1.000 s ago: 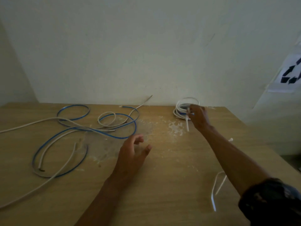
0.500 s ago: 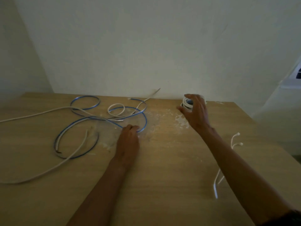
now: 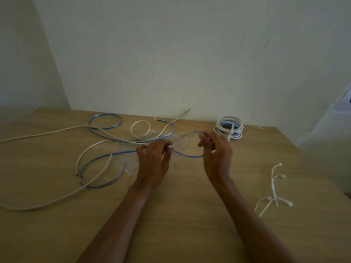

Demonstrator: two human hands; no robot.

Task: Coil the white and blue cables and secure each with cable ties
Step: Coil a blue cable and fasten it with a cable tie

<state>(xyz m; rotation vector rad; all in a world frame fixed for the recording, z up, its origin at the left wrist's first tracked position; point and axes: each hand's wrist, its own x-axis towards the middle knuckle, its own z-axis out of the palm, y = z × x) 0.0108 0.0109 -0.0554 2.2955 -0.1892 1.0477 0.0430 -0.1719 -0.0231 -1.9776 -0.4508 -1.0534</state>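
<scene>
A loose white and blue cable (image 3: 106, 156) sprawls in loops over the left and middle of the wooden table (image 3: 180, 224). My left hand (image 3: 153, 160) pinches this cable where a small loop crosses. My right hand (image 3: 216, 152) grips the far side of that same loop, which arcs between the two hands. A finished coil (image 3: 229, 128) of white and blue cable, bound with a white cable tie, lies at the back right near the wall, just beyond my right hand.
Several loose white cable ties (image 3: 274, 190) lie on the table to the right of my right forearm. White dust or crumbs (image 3: 131, 168) speckle the table's middle. A pale wall (image 3: 171, 54) stands right behind the table.
My right hand let go of the tied coil and came back to the loose cable. My left hand took hold of the cable, and a small loop formed between the hands.
</scene>
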